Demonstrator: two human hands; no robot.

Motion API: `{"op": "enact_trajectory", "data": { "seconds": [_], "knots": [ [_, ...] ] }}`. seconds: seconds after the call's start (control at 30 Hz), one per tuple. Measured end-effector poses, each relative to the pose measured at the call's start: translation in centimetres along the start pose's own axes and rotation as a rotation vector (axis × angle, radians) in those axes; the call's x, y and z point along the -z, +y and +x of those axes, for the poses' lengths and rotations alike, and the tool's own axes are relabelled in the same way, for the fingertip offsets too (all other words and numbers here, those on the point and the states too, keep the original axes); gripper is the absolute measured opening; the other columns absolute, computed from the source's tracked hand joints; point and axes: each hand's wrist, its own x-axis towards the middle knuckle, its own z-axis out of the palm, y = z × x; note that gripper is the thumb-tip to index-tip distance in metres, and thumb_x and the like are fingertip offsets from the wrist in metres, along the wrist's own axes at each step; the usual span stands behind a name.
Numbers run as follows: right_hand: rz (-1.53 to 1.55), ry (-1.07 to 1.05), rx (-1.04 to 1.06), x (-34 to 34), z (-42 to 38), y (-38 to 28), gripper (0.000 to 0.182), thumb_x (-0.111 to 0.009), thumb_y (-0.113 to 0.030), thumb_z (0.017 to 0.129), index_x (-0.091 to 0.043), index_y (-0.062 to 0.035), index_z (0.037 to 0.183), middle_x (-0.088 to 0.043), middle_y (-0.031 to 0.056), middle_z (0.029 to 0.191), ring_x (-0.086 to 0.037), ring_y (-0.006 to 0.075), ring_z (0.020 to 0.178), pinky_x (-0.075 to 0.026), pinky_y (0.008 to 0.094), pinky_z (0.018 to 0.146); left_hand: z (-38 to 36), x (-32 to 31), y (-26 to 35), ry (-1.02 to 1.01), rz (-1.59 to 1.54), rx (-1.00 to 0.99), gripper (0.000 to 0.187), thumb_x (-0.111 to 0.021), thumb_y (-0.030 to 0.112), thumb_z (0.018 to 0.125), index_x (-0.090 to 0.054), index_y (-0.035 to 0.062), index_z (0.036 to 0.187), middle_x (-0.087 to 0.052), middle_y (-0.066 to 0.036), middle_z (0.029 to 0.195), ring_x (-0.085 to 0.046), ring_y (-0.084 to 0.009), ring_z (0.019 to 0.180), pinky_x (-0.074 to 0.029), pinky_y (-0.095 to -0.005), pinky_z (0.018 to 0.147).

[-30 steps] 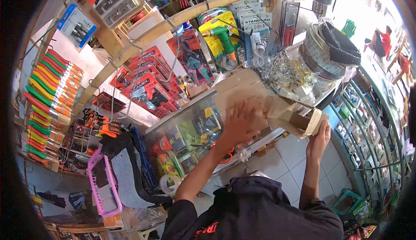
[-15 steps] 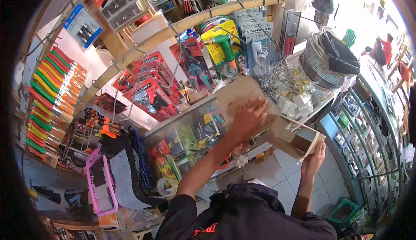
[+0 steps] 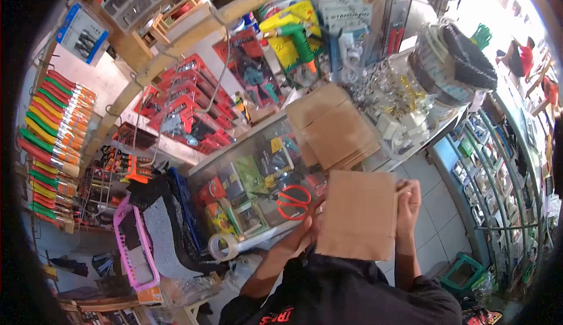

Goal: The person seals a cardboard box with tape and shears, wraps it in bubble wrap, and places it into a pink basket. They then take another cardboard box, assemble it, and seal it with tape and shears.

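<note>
The flat brown cardboard piece [image 3: 359, 213] sits upright at 6 o'clock, plain, square-cornered and uncreased. The right hand [image 3: 407, 201] clamps its 3 o'clock edge; the left hand [image 3: 311, 228] grips its 9 o'clock edge, mostly hidden. It could buckle or slip, since only its edges are pinched. Red-handled scissors [image 3: 292, 201] lie on the glass bench [image 3: 258, 167] at 9 o'clock, and more brown cardboard sheets [image 3: 334, 128] at 12.

A flat brown cardboard piece [image 3: 359, 213] stands upright, held at both side edges, near the chest.
</note>
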Motion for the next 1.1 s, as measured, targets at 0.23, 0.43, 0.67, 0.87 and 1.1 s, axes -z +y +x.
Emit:
{"op": "enact_trajectory", "data": {
  "seconds": [0.23, 0.43, 0.67, 0.87, 1.1],
  "knots": [
    [0.213, -0.639, -0.190, -7.5, -1.2, 5.0, 0.047, -0.069, -0.052, 0.099, -0.060, -0.0062, 0.108, -0.055, 0.0127, 0.117, -0.063, 0.0306, 0.113, -0.055, 0.0444, 0.092, -9.2, 1.4, -2.2, 0.372, 0.258, -0.241, 0.119, -0.083, 0.039, 0.086, -0.002, 0.0065, 0.167, -0.017, -0.014, 0.170, -0.016, -0.0285, 0.158, -0.016, -0.0466, 0.127],
    [0.092, -1.036, -0.181, -14.5, -1.5, 1.2, 0.064, -0.062, -0.062, 0.097, -0.070, -0.0037, 0.124, -0.049, 0.0258, 0.146, -0.047, 0.0391, 0.139, -0.037, 0.0557, 0.115, -15.1, 1.6, -2.6, 0.539, 0.431, -0.500, 0.125, -0.090, 0.014, 0.075, -0.004, -0.0009, 0.164, -0.028, -0.018, 0.164, -0.030, -0.0321, 0.153, -0.025, -0.0480, 0.124],
    [-0.266, -1.442, -0.034, -20.6, 0.9, -4.1, 0.044, -0.058, -0.039, 0.095, -0.080, -0.0010, 0.096, -0.050, 0.0265, 0.148, -0.045, 0.0453, 0.139, -0.031, 0.0568, 0.118, -20.4, 4.0, -0.9, 0.575, 0.849, -0.579, 0.105, -0.092, 0.015, 0.066, -0.040, 0.0120, 0.157, -0.043, -0.017, 0.151, -0.044, -0.0346, 0.144, -0.037, -0.0472, 0.118],
    [-0.615, -1.593, 0.278, -24.7, 1.1, -5.6, 0.041, -0.067, -0.030, 0.092, -0.075, -0.0061, 0.124, -0.046, 0.0239, 0.154, -0.048, 0.0449, 0.137, -0.040, 0.0540, 0.113, -21.1, 6.8, 0.4, 0.488, 0.930, -0.700, 0.104, -0.089, 0.015, 0.069, -0.041, 0.0308, 0.160, -0.034, -0.026, 0.160, -0.041, -0.0490, 0.145, -0.039, -0.0577, 0.114],
    [-0.732, -1.367, 0.059, -26.1, -1.7, -3.2, 0.044, -0.062, -0.034, 0.103, -0.068, -0.0035, 0.134, -0.043, 0.0266, 0.153, -0.052, 0.0442, 0.134, -0.045, 0.0502, 0.111, -20.9, 5.9, 3.3, 0.449, 1.033, -0.638, 0.082, -0.086, 0.012, 0.076, -0.054, 0.0221, 0.151, -0.039, -0.023, 0.153, -0.044, -0.0453, 0.142, -0.043, -0.0523, 0.113]
  ]
}}
